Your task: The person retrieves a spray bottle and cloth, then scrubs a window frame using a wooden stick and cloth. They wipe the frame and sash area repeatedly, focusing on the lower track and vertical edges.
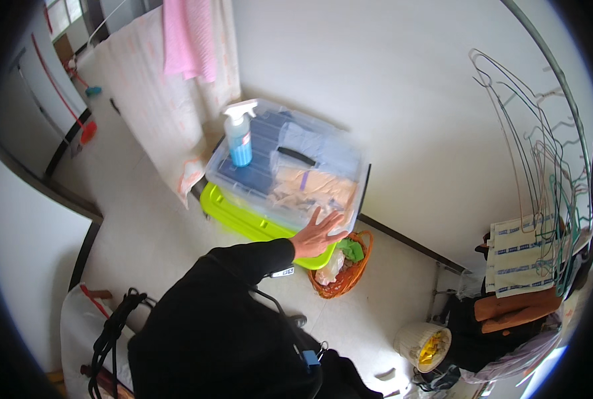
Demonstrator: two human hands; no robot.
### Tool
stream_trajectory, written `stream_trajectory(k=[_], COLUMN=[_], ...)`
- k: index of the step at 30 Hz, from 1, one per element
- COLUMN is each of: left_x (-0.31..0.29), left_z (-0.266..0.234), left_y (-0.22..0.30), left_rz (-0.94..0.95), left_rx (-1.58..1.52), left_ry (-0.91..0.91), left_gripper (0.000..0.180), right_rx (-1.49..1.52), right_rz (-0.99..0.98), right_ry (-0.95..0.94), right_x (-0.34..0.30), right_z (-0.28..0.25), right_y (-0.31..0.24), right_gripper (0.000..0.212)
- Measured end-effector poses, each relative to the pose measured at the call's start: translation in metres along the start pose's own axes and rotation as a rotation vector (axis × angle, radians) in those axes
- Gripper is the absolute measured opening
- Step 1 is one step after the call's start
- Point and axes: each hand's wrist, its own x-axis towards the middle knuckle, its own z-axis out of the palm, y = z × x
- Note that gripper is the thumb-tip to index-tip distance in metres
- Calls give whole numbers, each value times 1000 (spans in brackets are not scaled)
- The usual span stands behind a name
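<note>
My left hand (317,234), in a black sleeve, lies with fingers spread at the near right corner of a clear plastic storage box (246,179). It seems to touch the box's side and grips nothing. Folded blue and peach cloth shows through the box, and its lid has a black handle (296,156). On the left part of that lid a spray bottle (240,136) with blue liquid and a white trigger head stands upright. A lime green lid or tray (243,216) sticks out under the box's near side. I cannot see my right hand.
An orange wicker basket (336,287) with plastic bags stands beside the box. A pale curtain (150,86) and pink towel (186,40) hang at left. Wire hangers (529,133) hang at right above clothes (516,309) and a white bin (413,339). A red broom (88,132) leans far left.
</note>
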Motion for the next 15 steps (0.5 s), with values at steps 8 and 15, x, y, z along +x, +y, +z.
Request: stream_trajectory(k=[8,15], left_x=[-154,-139], left_z=[-15,-55], left_y=[-90,-205], left_rz=[-1186,-1658], left_rx=[-608,-1512], left_ry=[378,1011], left_gripper=[84,115], right_rx=[254,294], right_rz=[238,282], right_ry=[189,271], right_x=[-4,-29], right_z=[-62,-60], right_y=[-21,-35], right_gripper=[20,22])
